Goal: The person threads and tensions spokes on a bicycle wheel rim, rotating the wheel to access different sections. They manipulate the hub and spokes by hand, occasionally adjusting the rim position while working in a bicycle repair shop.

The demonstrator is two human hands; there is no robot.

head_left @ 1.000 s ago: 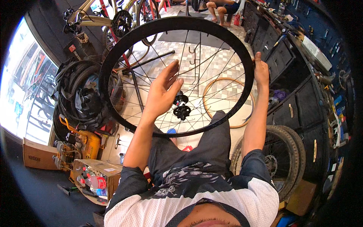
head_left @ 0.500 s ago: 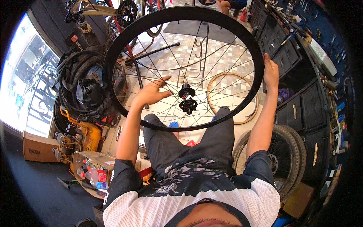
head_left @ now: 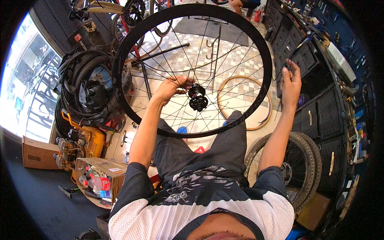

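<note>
A spoked bicycle wheel with a wide black rim point(head_left: 262, 44) is held up in front of me, tilted, its lower edge over my thighs. At its middle is the black hub point(head_left: 197, 97). My left hand point(head_left: 173, 89) reaches across the spokes, its fingers closed on the wheel beside the hub's upper end. Off the rim to the right, my right hand point(head_left: 291, 85) is raised with its thumb and fingers bent together. A thin dark thing seems to be at those fingers, too fine to name.
A tan-rimmed hoop point(head_left: 256, 127) lies on the tiled floor beyond the wheel. Knobby-tyred wheels point(head_left: 316, 168) stand by the dark drawers point(head_left: 320, 116) at right. At left are piled tyres point(head_left: 76, 74), a yellow machine point(head_left: 93, 140) and a box of bottles point(head_left: 116, 170).
My right hand has left the rim and moved slightly right. My left hand has moved right to the hub, its spread fingers now closing there. The wheel has shifted a little.
</note>
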